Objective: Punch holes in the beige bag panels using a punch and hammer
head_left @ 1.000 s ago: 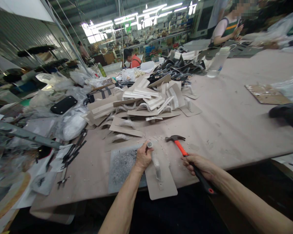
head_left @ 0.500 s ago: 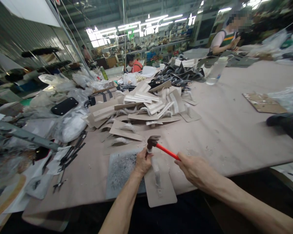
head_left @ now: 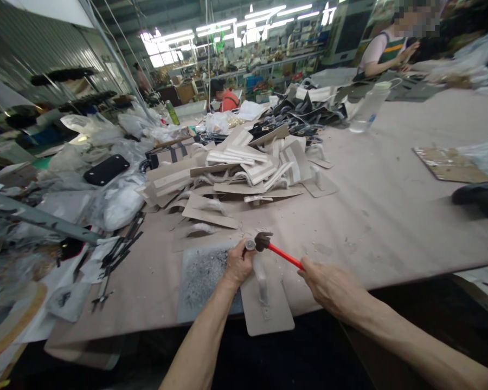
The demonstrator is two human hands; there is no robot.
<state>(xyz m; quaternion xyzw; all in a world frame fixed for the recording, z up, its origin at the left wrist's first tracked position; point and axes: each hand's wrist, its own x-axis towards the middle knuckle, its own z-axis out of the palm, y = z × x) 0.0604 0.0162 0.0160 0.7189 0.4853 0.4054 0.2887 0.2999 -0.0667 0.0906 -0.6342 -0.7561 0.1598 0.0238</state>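
My right hand (head_left: 323,279) is closed round the red handle of a claw hammer (head_left: 283,254). The hammer's dark head is just right of a round-topped metal punch (head_left: 250,245), which my left hand (head_left: 239,264) grips upright. Below the punch lies a beige panel with rounded corners (head_left: 274,317), a plastic-wrapped handle (head_left: 261,279) fixed along its middle. The panel overhangs the table's front edge. Left of it, under my left forearm, is a grey pounding board (head_left: 199,276) with a worn, dark-speckled surface. The punch's lower end is hidden by my fingers.
A heap of beige panels with handles (head_left: 244,168) lies beyond my hands, with dark panels (head_left: 296,116) behind it. Plastic bags (head_left: 114,200) and dark strips (head_left: 124,249) are at left. A clear bottle (head_left: 368,108) stands at right. A co-worker (head_left: 386,51) sits at the far right.
The hammer head has moved off the punch's top to its right, so the round top now shows. My left hand still grips the punch. The view has shifted slightly.
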